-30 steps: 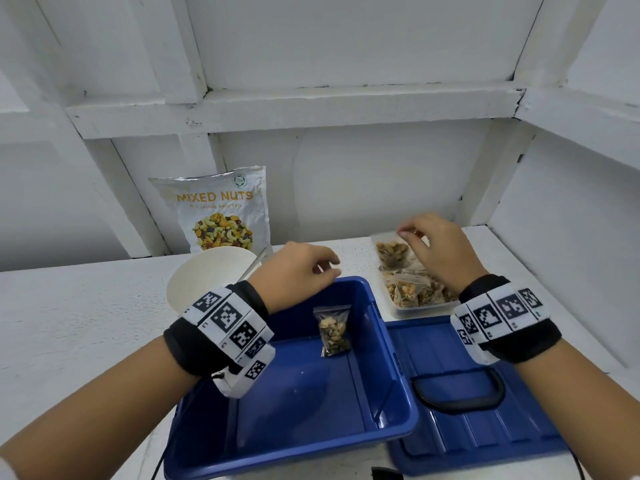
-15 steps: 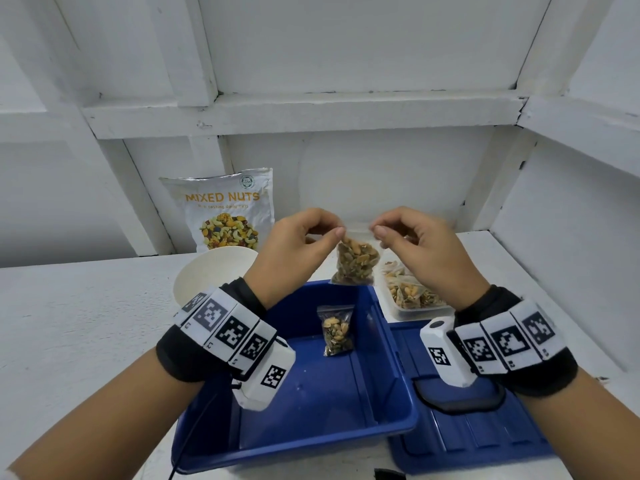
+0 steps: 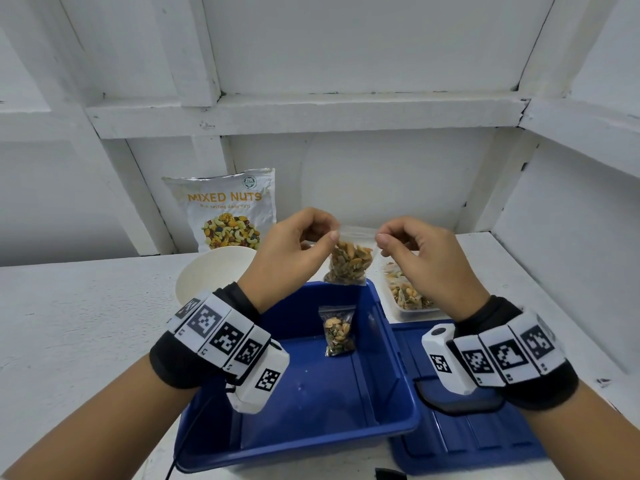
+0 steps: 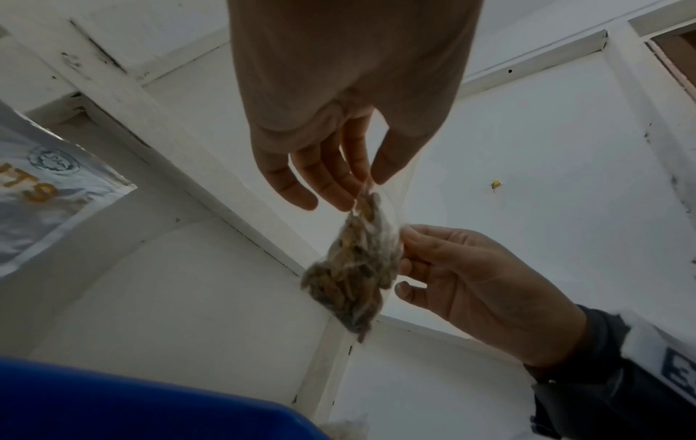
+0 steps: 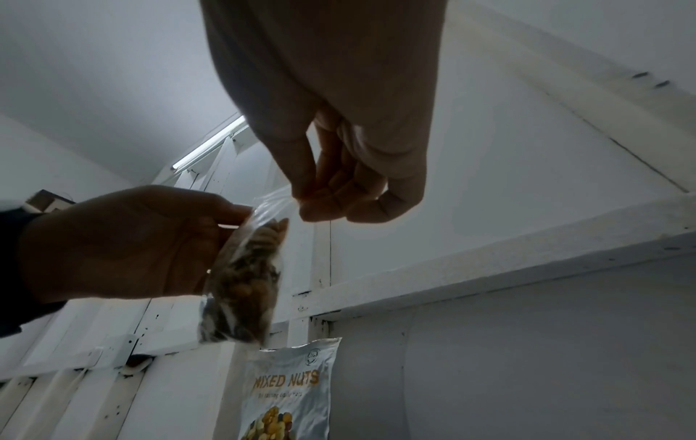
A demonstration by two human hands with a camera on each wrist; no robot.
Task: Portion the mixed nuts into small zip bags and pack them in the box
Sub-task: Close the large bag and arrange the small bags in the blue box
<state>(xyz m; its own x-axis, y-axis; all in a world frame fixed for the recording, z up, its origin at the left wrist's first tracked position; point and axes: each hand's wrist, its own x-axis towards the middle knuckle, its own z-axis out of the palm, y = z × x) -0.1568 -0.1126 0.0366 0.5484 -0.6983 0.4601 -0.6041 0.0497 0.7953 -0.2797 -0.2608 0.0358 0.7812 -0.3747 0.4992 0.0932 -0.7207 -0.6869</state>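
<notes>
Box [image 3: 398, 403], blue and open, sits nearest on the white table [image 3: 69, 323], and everything else is placed from it. One filled zip bag [image 3: 337, 332] lies on the box floor toward its far wall. Just right of the box lies the blue lid [image 3: 485, 441] with its black handle. Above the far rim of the box the left hand [image 3: 294, 252] and the right hand [image 3: 422, 258] hold a second nut bag [image 3: 349, 263] in the air, each hand pinching one top corner between thumb and forefinger, the other fingers loosely curled. Behind the box's right corner stands a clear tray [image 3: 408, 313] with more filled bags. Behind its left corner is a white bowl [image 3: 207, 275], and farthest back the Mixed Nuts pouch [image 3: 228, 213] leans against the wall
</notes>
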